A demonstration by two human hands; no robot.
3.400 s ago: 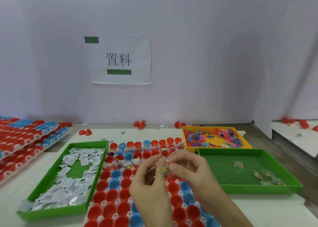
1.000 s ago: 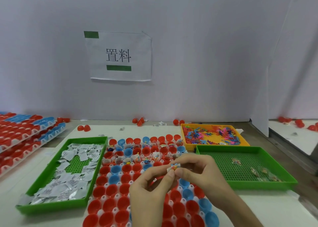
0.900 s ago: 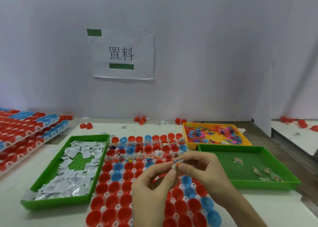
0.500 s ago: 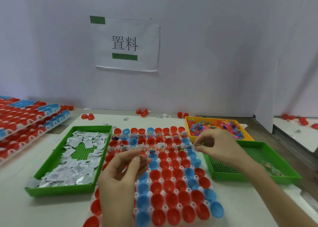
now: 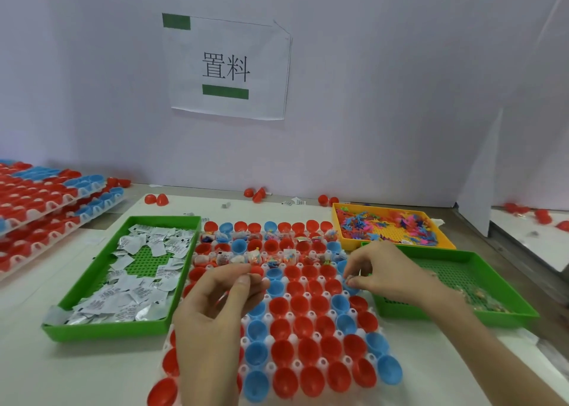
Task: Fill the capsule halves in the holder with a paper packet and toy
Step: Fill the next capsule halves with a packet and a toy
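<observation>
The right hand (image 5: 378,270) is at the right edge of the holder (image 5: 321,361). Its thumb and first fingers pinch a small piece (image 5: 349,280), pale and too tiny to tell if it is the packet, the toy or both, or which way its long side runs. Right under the pinch, almost touching, sits a blue capsule half (image 5: 352,290), the end cup in the row just in front of the filled row (image 5: 271,258). So the drop is straight down, and the right hand is the near one for it.

The left hand (image 5: 221,298) hovers over the left middle of the holder, well apart from the right. Its fingers are curled with thumb and first finger close together; I cannot tell if anything is between them.

The paper packets (image 5: 132,294) lie in the green tray (image 5: 114,331) on the left, and the toys (image 5: 385,224) in the yellow tray (image 5: 338,230) at the back right.

A second ago both hands were together in the middle, pinching the piece between them. Half a second ago the right hand was farther back, by the yellow tray. Now it has come nearer and lower, down to the blue cup
</observation>
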